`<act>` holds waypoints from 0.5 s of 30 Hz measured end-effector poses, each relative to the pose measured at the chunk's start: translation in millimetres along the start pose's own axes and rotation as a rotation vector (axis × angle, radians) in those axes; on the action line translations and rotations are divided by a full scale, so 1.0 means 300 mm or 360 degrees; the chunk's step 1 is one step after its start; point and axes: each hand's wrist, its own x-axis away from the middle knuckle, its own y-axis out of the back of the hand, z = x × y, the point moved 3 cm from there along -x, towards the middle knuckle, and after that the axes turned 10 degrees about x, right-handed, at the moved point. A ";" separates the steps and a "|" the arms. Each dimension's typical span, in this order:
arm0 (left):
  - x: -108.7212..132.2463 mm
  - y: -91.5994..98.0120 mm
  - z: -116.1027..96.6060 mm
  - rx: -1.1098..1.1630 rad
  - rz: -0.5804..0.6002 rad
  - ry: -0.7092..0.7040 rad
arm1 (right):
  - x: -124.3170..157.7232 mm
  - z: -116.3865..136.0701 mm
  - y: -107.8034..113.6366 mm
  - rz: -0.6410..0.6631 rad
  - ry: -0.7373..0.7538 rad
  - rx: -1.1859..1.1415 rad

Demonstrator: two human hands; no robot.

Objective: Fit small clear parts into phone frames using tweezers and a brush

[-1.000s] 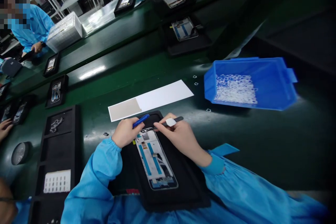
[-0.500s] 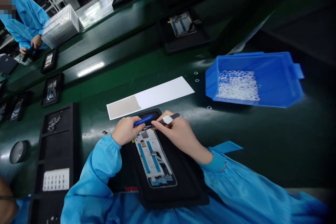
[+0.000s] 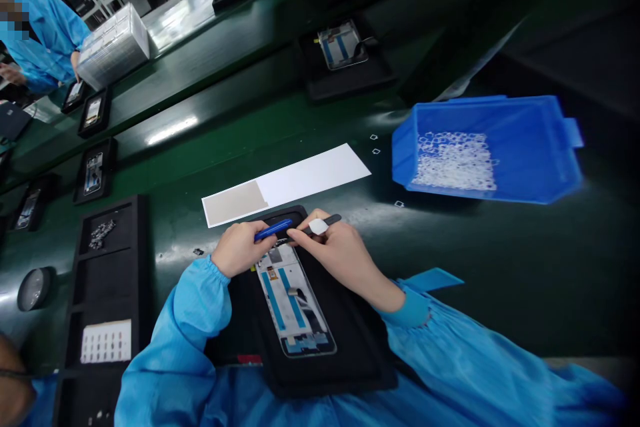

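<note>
A phone body [image 3: 295, 300] with blue strips lies in a black foam tray [image 3: 355, 347] in front of me. My left hand [image 3: 240, 247] is closed on a blue pen-like tool [image 3: 273, 229] over the phone's upper end. Dark tweezers [image 3: 332, 219] with a white patch are pinched in my right hand [image 3: 343, 253], their tips close to the same end of the phone. What the tips touch is too small to make out. Just beyond the tray lies a white sheet [image 3: 315, 177] with a beige part at its left.
At the right is a blue bin [image 3: 530, 147] of small white rings, with a few loose rings beside it. A black compartment tray [image 3: 103, 280] and a round dish [image 3: 34, 289] lie left. More phones in trays [image 3: 343, 47] stand beyond. A person in blue works far left.
My two hands hold nearly the same pose. At the far left, the other person's hands have moved apart, and another small tray shows near them.
</note>
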 end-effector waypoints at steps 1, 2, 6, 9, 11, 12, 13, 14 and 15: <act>0.000 0.000 -0.001 -0.0011 0.0005 -0.0001 | 0.000 0.000 0.000 -0.0001 0.0001 0.0008; 0.000 0.000 -0.001 -0.0024 0.0009 0.0002 | 0.000 0.000 0.001 -0.0004 -0.0001 0.0019; 0.004 -0.004 -0.005 -0.0123 0.0010 0.0059 | 0.001 0.003 0.002 -0.0005 0.0001 0.0057; 0.008 -0.008 -0.011 -0.0215 -0.0006 0.0095 | 0.004 0.004 0.004 0.0001 0.0041 0.0092; 0.011 -0.012 -0.015 -0.0252 -0.0007 0.0096 | 0.008 0.003 0.006 0.0003 0.0071 0.0088; 0.012 -0.013 -0.016 -0.0264 -0.0008 0.0096 | 0.010 0.001 0.007 -0.0004 0.0079 0.0070; 0.012 -0.015 -0.017 -0.0273 -0.0010 0.0097 | 0.012 -0.002 0.008 -0.0016 0.0084 0.0043; 0.012 -0.016 -0.017 -0.0281 -0.0012 0.0098 | 0.014 -0.004 0.009 -0.0031 0.0088 0.0015; 0.012 -0.017 -0.016 -0.0287 -0.0013 0.0100 | 0.016 -0.006 0.010 -0.0051 0.0093 -0.0003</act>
